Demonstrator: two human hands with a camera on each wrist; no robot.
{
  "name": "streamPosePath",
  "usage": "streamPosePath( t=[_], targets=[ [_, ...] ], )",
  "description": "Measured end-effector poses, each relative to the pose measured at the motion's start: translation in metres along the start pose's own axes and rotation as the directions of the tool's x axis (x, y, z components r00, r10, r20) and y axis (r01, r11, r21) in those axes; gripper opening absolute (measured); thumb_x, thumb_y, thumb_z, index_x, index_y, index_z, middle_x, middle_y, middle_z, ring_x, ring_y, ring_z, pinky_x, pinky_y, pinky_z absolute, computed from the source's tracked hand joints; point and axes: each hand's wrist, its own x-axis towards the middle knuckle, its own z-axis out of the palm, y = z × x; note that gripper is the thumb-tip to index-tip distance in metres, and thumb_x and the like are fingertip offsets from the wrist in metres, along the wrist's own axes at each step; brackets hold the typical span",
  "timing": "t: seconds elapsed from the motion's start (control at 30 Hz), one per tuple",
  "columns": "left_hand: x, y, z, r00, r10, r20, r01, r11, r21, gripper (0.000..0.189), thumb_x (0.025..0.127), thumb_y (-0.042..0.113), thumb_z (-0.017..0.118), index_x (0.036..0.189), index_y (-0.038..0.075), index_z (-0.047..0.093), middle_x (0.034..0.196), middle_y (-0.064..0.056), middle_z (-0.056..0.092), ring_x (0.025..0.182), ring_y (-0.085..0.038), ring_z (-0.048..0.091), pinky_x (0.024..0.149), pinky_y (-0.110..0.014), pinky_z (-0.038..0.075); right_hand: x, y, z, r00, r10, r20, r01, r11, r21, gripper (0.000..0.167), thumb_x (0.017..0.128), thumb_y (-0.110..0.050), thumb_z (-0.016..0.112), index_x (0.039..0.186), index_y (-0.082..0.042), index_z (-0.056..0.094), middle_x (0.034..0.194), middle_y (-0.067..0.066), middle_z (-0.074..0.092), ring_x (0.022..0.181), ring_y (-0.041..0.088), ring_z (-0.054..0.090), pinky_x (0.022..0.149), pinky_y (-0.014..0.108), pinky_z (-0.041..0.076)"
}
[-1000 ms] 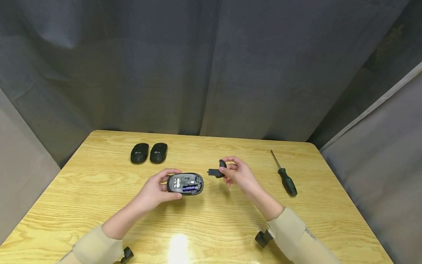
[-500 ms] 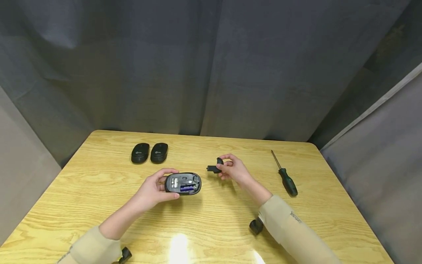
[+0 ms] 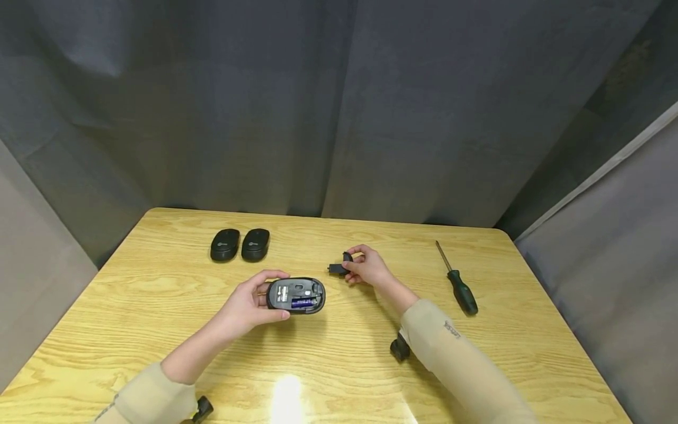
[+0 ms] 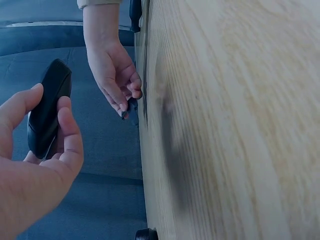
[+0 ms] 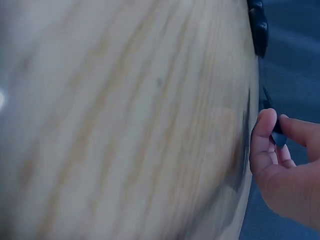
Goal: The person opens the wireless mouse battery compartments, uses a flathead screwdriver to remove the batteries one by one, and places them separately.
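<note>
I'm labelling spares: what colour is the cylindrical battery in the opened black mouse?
The cylindrical battery is mostly purplish blue, clearest in the head view.

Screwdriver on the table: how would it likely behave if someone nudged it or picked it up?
The screwdriver would probably roll in an arc, since its rounded handle is much thicker than its shaft. It likely feels handle-heavy, given that bulk. The straight, metallic-looking shaft suggests it would lift stiffly.

A black mouse (image 3: pixel 225 245) sits near the back left of the wood-grain table (image 3: pixel 328 353), just beside a second black mouse (image 3: pixel 256 245); at the right lies a screwdriver (image 3: pixel 462 291) with a dark green handle, its shaft pointing towards the dark grey curtain (image 3: pixel 339 112) hanging behind
</note>
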Motion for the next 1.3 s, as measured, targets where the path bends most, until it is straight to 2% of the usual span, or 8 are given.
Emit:
streamPosePath(
  t=[0.17, 0.3, 0.47, 0.6, 0.8, 0.93, 1.13, 1.3],
  targets=[
    [0.0, -0.001, 0.0, 1.0, 0.0, -0.003, 0.0, 1.0, 0.008, 0.07, 0.072, 0.005, 0.08, 0.133, 0.005, 0.045, 0.122, -0.024, 0.057, 0.098, -0.026, 0.064, 0.08, -0.028, 0.056, 0.009, 0.004, 0.001, 1.0, 0.022, -0.002, -0.022, 0.997, -0.072, 0.036, 0.089, -0.006, 0.064, 0.121, -0.003, 0.048, 0.093, 0.015, 0.059, 0.058, 0.017, 0.063, 0.057, 0.031, 0.058],
    [0.001, -0.001, 0.0, 1.0, -0.001, -0.004, 0.001, 1.0, 0.007, 0.07, 0.072, 0.005, 0.079, 0.133, 0.006, 0.045, 0.123, -0.025, 0.057, 0.098, -0.027, 0.064, 0.08, -0.029, 0.057, 0.014, 0.001, 0.003, 1.0, -0.01, -0.028, 0.005, 0.985, -0.174, 0.035, 0.087, -0.009, 0.068, 0.118, -0.004, 0.052, 0.087, 0.011, 0.057, 0.057, 0.016, 0.062, 0.052, 0.028, 0.057],
    [0.002, -0.001, -0.001, 1.0, -0.009, -0.011, 0.009, 1.0, 0.007, 0.069, 0.072, 0.005, 0.08, 0.132, 0.009, 0.046, 0.123, -0.024, 0.057, 0.098, -0.026, 0.065, 0.08, -0.03, 0.057, 0.02, -0.001, 0.004, 0.995, -0.079, -0.056, 0.056, 0.94, -0.337, 0.033, 0.085, -0.014, 0.07, 0.113, -0.004, 0.055, 0.081, 0.008, 0.057, 0.056, 0.014, 0.058, 0.047, 0.024, 0.052],
    [0.002, -0.001, 0.0, 1.0, -0.014, -0.014, 0.014, 1.0, 0.002, 0.069, 0.072, 0.005, 0.08, 0.133, 0.009, 0.046, 0.124, -0.024, 0.056, 0.098, -0.026, 0.065, 0.081, -0.03, 0.056, 0.027, 0.0, 0.004, 0.991, -0.117, -0.063, 0.079, 0.903, -0.423, 0.03, 0.086, -0.017, 0.07, 0.11, -0.004, 0.058, 0.079, 0.007, 0.057, 0.055, 0.012, 0.055, 0.045, 0.021, 0.048],
    [0.001, -0.001, -0.001, 1.0, -0.018, -0.019, 0.018, 1.0, 0.002, 0.069, 0.073, 0.005, 0.08, 0.133, 0.009, 0.046, 0.124, -0.023, 0.056, 0.099, -0.026, 0.064, 0.081, -0.029, 0.056, 0.032, -0.001, 0.005, 0.982, -0.175, -0.078, 0.106, 0.833, -0.543, 0.03, 0.084, -0.021, 0.072, 0.106, -0.003, 0.064, 0.081, 0.006, 0.06, 0.064, 0.012, 0.051, 0.052, 0.019, 0.041],
    [0.001, -0.001, 0.0, 1.0, -0.006, -0.021, 0.006, 1.0, 0.004, 0.068, 0.073, 0.004, 0.079, 0.132, 0.01, 0.046, 0.124, -0.023, 0.057, 0.098, -0.025, 0.064, 0.081, -0.028, 0.056, 0.031, -0.001, 0.004, 0.977, -0.199, -0.076, 0.119, 0.805, -0.581, 0.029, 0.083, -0.022, 0.073, 0.104, -0.003, 0.066, 0.081, 0.006, 0.06, 0.068, 0.014, 0.049, 0.056, 0.02, 0.038],
    [0.001, 0.0, 0.0, 1.0, -0.007, -0.025, 0.007, 1.0, -0.002, 0.068, 0.072, 0.003, 0.079, 0.132, 0.009, 0.047, 0.124, -0.023, 0.055, 0.095, -0.025, 0.065, 0.079, -0.028, 0.056, 0.03, 0.0, 0.0, 0.978, -0.194, -0.074, 0.119, 0.816, -0.566, 0.03, 0.083, -0.023, 0.073, 0.105, -0.004, 0.067, 0.084, 0.006, 0.061, 0.071, 0.015, 0.05, 0.057, 0.02, 0.039],
    [0.001, 0.001, 0.0, 0.999, -0.018, -0.032, 0.017, 1.0, -0.017, 0.07, 0.072, 0.003, 0.08, 0.132, 0.009, 0.046, 0.124, -0.024, 0.055, 0.093, -0.025, 0.066, 0.078, -0.029, 0.057, 0.025, -0.001, -0.006, 0.986, -0.159, -0.056, 0.112, 0.866, -0.487, 0.032, 0.084, -0.022, 0.072, 0.109, -0.005, 0.065, 0.086, 0.007, 0.063, 0.068, 0.017, 0.058, 0.054, 0.021, 0.045]
  ],
)
